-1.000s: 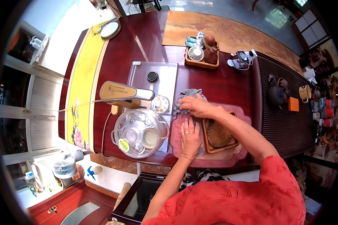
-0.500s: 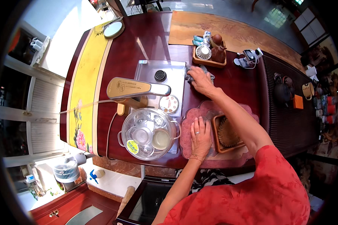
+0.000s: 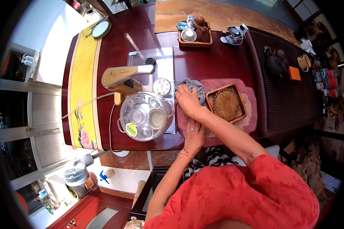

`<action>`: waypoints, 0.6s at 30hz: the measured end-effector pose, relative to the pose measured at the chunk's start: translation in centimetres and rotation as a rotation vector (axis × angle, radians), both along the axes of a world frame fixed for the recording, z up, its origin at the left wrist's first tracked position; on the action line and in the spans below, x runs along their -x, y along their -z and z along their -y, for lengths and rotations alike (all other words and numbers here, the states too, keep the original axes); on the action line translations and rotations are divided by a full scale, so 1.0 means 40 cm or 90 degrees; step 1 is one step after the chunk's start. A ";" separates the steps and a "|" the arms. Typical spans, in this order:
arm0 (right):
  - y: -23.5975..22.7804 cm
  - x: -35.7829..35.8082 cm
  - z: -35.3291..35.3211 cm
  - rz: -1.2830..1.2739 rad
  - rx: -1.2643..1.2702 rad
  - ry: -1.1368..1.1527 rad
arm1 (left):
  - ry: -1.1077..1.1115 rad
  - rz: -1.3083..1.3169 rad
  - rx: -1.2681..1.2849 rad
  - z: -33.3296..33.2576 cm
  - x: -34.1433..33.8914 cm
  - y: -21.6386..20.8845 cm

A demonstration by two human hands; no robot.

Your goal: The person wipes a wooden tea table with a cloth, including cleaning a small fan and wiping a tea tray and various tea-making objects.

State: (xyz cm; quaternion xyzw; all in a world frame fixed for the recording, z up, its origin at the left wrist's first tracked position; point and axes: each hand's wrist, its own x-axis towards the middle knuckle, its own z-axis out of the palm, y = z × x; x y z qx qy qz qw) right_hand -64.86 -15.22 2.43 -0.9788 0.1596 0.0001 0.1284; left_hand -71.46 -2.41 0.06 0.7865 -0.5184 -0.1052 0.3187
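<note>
My right hand presses on a crumpled grey cloth, at the left edge of a pink scalloped mat. Just nearer to me, my left hand lies flat on the mat, its fingers stretched out and partly behind my right wrist. Right of the hands, a square wooden tray holds a round brown spiky-edged piece. To their left stands a clear lidded glass pot with several small cups inside.
A gold tap-like dispenser and a round white tin stand by the pot. Farther back are a basket of small items and a white device stand. A dark ribbed tea tray with teapots lies to the right.
My right hand has drawn the grey cloth nearer to me, from the bare tabletop onto the mat's edge. The view has shifted, and my left hand still rests on the mat.
</note>
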 end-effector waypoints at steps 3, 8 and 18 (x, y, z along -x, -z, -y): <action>0.011 0.042 -0.076 -0.003 0.108 -0.016 | 0.067 0.064 -0.021 -0.110 0.026 0.022; -0.001 0.140 -0.177 0.019 0.102 -0.025 | 0.065 -0.053 -0.120 -0.157 0.022 0.063; -0.005 0.518 -0.122 0.164 -0.122 -0.055 | 0.174 0.184 -0.128 -0.143 -0.015 0.015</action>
